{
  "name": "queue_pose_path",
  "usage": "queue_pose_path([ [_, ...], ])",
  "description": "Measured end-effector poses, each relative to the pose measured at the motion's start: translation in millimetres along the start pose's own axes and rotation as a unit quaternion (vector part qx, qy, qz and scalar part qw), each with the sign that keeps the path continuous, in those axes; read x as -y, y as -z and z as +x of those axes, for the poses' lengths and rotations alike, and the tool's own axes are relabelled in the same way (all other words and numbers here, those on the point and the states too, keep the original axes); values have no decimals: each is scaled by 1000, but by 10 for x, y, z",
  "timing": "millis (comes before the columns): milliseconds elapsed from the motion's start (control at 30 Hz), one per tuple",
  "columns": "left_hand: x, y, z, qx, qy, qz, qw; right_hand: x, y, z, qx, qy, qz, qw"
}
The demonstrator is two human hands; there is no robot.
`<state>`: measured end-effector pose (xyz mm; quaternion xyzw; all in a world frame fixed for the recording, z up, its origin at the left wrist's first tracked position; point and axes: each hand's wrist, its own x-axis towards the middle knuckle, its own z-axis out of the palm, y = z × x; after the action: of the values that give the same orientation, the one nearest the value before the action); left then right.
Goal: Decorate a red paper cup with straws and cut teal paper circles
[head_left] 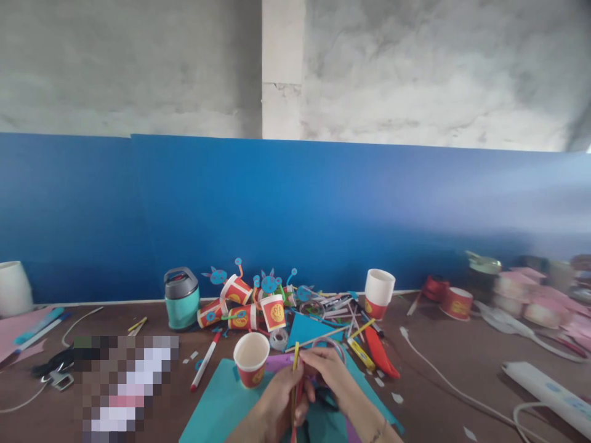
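Note:
Both hands are close together over teal paper [217,400] at the bottom centre. My left hand [281,394] is closed round a yellow strip [296,354] that stands upright, with a red strip [299,391] beside it. The fingers of my right hand [325,369] are pinched near the top of the red strip; what they grip is too small to make out. An open red and white paper cup [252,363] stands on the teal paper left of my hands. Behind it, several decorated cups [242,317] lie in a heap with blue paper faces.
A teal jar [181,304] and a red marker [205,361] are at the left. Stacked cups [378,294], a yellow cutter [361,355] and a red tool [381,354] lie to the right. A white power strip [549,394] and cables are farther right. A blue partition [323,215] stands behind.

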<state>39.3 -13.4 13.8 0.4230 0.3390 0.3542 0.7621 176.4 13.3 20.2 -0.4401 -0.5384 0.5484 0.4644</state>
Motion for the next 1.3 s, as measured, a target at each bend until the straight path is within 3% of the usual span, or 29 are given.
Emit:
queue_pose_path([
  [167,-82,-36,-71,4,-3,-1,1000,-11,40,-5,-11,-35,-5,999],
  [433,-76,-14,-58,1,-3,4,1000,76,26,-37,31,24,-20,999],
  [633,-27,17,-37,16,-19,11,1000,72,10,-27,20,11,-5,1000],
  [867,-31,3,-28,-4,-21,22,1000,142,13,-46,32,17,-34,999],
  [1033,-28,-10,-19,-9,-20,44,999,111,1,-56,-4,-6,-3,1000],
  [1300,-27,-30,-62,29,10,38,999,125,27,-56,-75,-6,45,996],
])
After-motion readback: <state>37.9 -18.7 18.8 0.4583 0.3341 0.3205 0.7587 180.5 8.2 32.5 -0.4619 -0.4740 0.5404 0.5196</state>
